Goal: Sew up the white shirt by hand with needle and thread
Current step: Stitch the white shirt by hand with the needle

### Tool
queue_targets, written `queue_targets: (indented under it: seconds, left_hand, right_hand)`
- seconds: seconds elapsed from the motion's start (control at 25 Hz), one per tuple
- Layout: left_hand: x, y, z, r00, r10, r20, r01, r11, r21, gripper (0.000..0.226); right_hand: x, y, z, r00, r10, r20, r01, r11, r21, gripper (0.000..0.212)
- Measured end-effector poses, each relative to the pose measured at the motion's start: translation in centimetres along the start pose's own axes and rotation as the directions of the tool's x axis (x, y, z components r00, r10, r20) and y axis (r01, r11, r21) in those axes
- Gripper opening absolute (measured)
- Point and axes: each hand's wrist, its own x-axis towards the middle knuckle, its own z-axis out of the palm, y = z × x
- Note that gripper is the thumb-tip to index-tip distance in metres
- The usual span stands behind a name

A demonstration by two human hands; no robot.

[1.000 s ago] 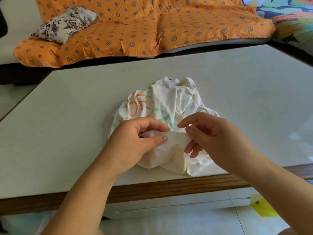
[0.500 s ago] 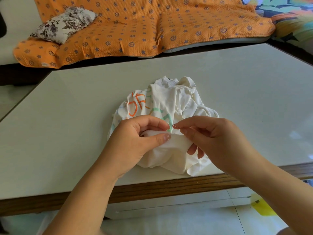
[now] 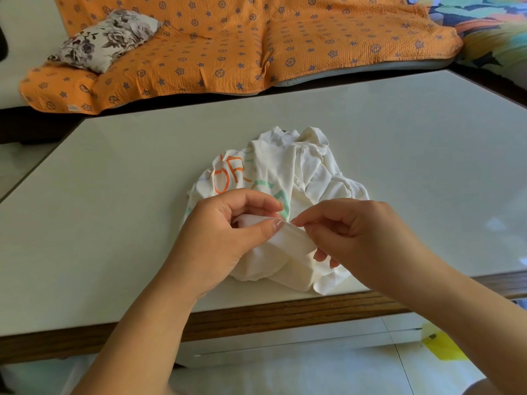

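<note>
Shirt (image 3: 285, 178) unmoved, bunched near table (image 3: 114, 223) front edge; since 1 s ago R hand (image 3: 368, 238) slid left, fingertips now meeting L thumb at the fold. L hand (image 3: 216, 235) curled, pinching a fold of hem; R thumb + forefinger pinched tight on sth. thin, prob. needle (image 3: 293, 222), thread not visible. Progress: mid-stitch at best, no finished seam visible, most sewing prob. left.

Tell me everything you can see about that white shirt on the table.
The white shirt lies crumpled in a heap near the table's front edge. It looks like soft knit, with orange and mint-green printed letters. The left hand pinches a folded edge; the right hand pinches beside it. No thread is discernible.
</note>
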Motion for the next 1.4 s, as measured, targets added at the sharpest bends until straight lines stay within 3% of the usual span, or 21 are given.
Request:
queue_targets:
  seconds: [0.64, 1.16, 1.4]
  left_hand:
    - [0.0, 0.0, -0.2, 1.000, -0.004, 0.007, 0.004, 1.000, 0.010, 0.020]
    - [0.2, -0.2, 0.1, 0.993, -0.062, 0.100, 0.071, 0.994, -0.088, 0.023]
    - [0.3, -0.3, 0.4, 0.989, -0.106, 0.104, 0.121, 0.982, -0.146, 0.035]
  right_hand:
    - [-0.1, -0.4, 0.0, 0.999, -0.019, 0.047, 0.020, 1.000, -0.017, 0.027]
    - [-0.1, -0.1, 0.7, 0.999, -0.031, 0.025, 0.026, 0.986, 0.167, 0.017]
    - [0.5, 0.4, 0.9, 1.000, 0.005, -0.001, -0.004, 0.974, 0.228, 0.017]
